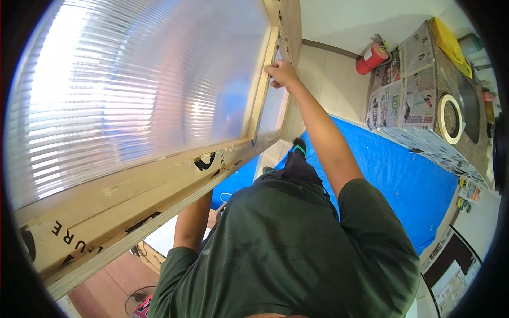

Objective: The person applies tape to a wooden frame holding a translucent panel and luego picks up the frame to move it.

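Note:
A large ribbed translucent panel [159, 79] in a pale wooden frame [263, 79] fills the upper left and leans over at a slant. My right hand [282, 75] is closed on the right-hand strip of this frame, with thumb and fingers pinching its edge. Along the lower side runs a broad wooden beam [127, 196] with black printed marks. My left forearm goes up behind this beam, which hides the left hand and whatever it touches.
Blue sheeting [382, 175] covers the floor around my feet. To the right stands a newspaper-covered counter [419, 85] with a sink and a cream ring [450, 119]. A red fire extinguisher [372, 58] stands at the far wall. A white surface [160, 236] lies below the beam.

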{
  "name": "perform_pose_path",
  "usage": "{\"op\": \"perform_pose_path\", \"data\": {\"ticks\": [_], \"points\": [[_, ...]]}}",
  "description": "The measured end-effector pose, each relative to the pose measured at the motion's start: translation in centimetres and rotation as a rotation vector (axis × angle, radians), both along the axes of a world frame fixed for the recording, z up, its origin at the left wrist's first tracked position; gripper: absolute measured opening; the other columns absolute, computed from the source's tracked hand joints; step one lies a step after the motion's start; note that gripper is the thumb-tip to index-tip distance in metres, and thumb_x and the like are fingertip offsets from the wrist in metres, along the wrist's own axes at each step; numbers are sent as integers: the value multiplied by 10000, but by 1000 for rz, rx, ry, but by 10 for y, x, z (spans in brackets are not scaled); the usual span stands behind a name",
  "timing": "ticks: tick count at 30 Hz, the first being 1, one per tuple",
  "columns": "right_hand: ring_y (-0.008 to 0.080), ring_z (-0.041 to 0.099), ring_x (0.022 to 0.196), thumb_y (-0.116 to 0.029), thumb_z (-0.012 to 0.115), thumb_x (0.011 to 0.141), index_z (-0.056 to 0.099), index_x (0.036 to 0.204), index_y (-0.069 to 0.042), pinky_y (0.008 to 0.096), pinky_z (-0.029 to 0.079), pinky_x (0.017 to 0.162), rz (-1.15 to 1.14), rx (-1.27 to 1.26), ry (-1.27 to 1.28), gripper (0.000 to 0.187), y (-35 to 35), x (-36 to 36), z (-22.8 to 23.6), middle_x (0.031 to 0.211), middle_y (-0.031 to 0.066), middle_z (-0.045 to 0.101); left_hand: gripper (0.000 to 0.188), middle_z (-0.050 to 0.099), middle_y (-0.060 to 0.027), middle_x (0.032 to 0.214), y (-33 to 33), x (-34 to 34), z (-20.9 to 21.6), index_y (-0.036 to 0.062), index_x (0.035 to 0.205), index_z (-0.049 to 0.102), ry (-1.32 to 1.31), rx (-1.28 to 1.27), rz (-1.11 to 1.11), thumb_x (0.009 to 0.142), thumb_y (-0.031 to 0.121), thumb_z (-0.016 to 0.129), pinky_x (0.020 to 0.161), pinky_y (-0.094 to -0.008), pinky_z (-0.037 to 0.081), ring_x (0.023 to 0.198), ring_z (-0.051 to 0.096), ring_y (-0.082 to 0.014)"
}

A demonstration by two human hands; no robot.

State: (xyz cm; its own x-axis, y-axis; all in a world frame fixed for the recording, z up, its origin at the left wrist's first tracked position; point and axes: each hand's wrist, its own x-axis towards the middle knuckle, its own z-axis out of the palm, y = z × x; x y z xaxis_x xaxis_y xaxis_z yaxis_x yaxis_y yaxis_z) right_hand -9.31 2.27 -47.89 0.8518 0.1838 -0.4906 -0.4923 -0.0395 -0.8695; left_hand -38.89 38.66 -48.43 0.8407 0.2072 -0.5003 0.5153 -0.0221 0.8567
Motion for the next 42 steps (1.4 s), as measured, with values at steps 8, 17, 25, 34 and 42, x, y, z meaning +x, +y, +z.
{"op": "perform_pose_path", "data": {"ticks": [8,17,25,34,42], "points": [[196,647,515,-193,773,919,589,960,8,349,547,492,-338,72,-222,275,25,-13,-18,792,113,671,473,612,-104,1458,0,-4,3,107,1487,544,35,-2,17,1098,375,582,1138,-456,478,1326,585,-276],[213,691,625,-224,750,939,639,965,23,376,559,540,-423,-7,-261,272,13,49,-36,818,137,705,475,611,-100,1458,-3,-5,9,113,1484,546,86,9,3,1095,383,586,1142,-455,473,1327,584,-272],[343,752,870,-438,773,909,669,947,5,454,584,814,-530,-170,-251,457,11,97,-38,894,196,755,477,611,-97,1457,-6,-24,9,118,1482,547,156,14,32,1093,390,589,1145,-454,469,1328,582,-269],[368,742,856,-495,720,953,592,1108,5,475,583,785,-453,-322,-182,538,20,78,-36,993,220,748,479,610,-93,1456,-3,-4,13,123,1480,549,143,21,21,1090,398,593,1148,-453,465,1329,581,-266],[210,620,590,-426,761,980,482,1118,6,367,506,493,-328,7,-47,532,31,-32,-15,813,133,651,481,610,-89,1456,1,14,19,128,1478,551,80,1,-20,1087,405,596,1152,-451,461,1329,579,-263]]}}
